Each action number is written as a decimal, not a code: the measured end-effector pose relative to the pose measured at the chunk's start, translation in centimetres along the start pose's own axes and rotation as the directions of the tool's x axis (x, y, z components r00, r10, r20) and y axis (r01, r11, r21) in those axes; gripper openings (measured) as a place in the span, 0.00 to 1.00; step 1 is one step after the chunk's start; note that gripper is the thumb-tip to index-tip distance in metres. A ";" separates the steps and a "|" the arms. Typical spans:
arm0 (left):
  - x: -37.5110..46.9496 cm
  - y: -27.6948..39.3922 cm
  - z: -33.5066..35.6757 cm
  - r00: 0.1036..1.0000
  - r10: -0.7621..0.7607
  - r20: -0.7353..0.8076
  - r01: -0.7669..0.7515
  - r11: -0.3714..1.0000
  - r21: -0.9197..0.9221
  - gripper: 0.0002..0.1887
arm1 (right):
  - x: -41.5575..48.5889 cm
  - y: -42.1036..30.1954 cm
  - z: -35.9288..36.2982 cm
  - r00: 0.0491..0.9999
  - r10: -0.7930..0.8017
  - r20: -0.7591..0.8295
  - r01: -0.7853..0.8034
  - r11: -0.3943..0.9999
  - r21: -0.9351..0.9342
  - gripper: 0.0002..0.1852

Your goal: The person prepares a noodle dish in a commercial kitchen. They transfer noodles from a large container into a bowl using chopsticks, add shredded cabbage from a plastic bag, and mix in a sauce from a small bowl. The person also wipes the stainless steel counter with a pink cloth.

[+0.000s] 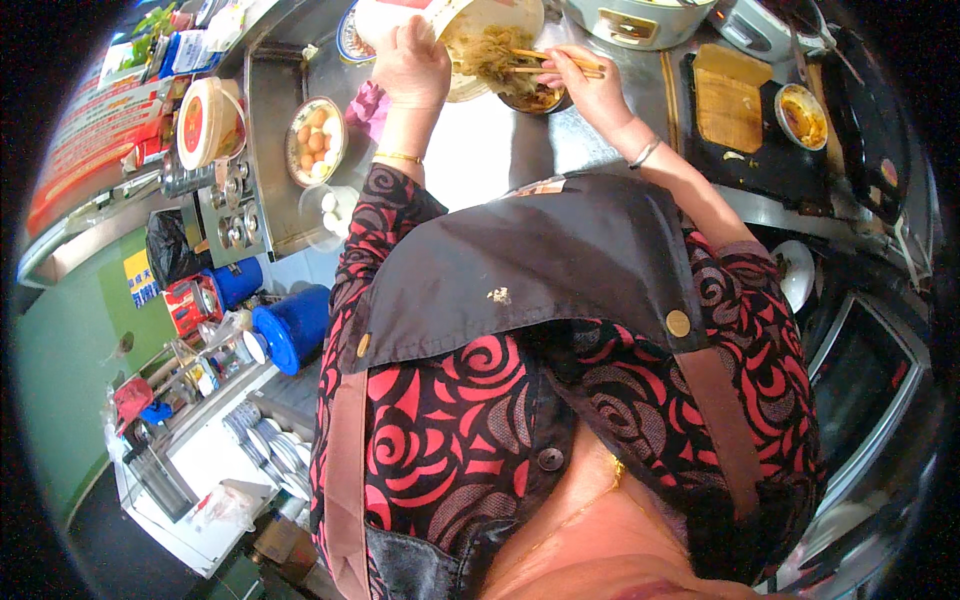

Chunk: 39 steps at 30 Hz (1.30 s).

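Observation:
At the top of the head view my left hand (411, 66) grips the rim of a large white container (517, 16), which is tilted and holds noodle-like food. In my right hand (589, 86) is a pair of wooden chopsticks (559, 70), closed around a clump of thin brownish noodles (497, 56). The clump hangs at the container's edge, just above a dark-rimmed bowl (534, 100) with brown food in it. A pink cloth (367, 106) lies beside my left wrist. What the left fingertips touch is partly hidden.
Left of the steel counter (472, 150) stand a patterned bowl of eggs (316, 141), a clear bowl with white eggs (328, 217) and a lidded tub (210, 124). Rice cookers (645, 22) stand at the top right, near a wooden board (727, 97) and a bowl of reddish sauce (801, 116).

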<state>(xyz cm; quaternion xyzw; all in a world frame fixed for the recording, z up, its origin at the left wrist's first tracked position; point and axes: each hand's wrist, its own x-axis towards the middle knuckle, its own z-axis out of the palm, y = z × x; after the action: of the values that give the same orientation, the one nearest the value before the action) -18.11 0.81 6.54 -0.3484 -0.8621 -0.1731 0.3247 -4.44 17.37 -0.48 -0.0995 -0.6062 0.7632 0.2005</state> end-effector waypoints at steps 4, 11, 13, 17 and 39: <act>0.1 0.0 0.6 0.999 0.036 -0.020 -0.035 0.999 0.026 0.18 | -2.1 0.6 -1.9 1.000 -0.031 -0.005 0.031 0.999 0.030 0.11; 1.3 -1.1 0.1 0.999 -0.010 -0.044 0.012 0.999 0.038 0.21 | -4.6 2.7 -3.2 0.969 0.241 -0.061 -0.245 0.965 -0.089 0.11; 1.2 -1.1 -0.2 0.998 -0.044 -0.044 0.045 0.999 0.024 0.22 | -4.5 2.8 -3.3 0.985 0.170 -0.020 -0.171 0.982 -0.081 0.11; 0.8 -1.0 -0.7 0.989 -0.133 -0.068 0.134 0.991 -0.002 0.21 | -3.2 1.5 -3.8 0.994 0.108 0.026 -0.101 0.977 -0.186 0.12; 0.2 -1.4 -6.1 0.943 -0.280 -0.182 0.145 0.833 -0.534 0.16 | 5.1 -2.1 6.5 0.655 -0.427 0.624 0.739 0.535 -0.409 0.12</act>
<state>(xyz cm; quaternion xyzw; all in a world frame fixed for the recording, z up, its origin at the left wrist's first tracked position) -16.52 -3.23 11.07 -0.2984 -0.7697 -0.4744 0.3057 -11.18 14.20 3.54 0.2344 -0.8501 0.3945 0.2586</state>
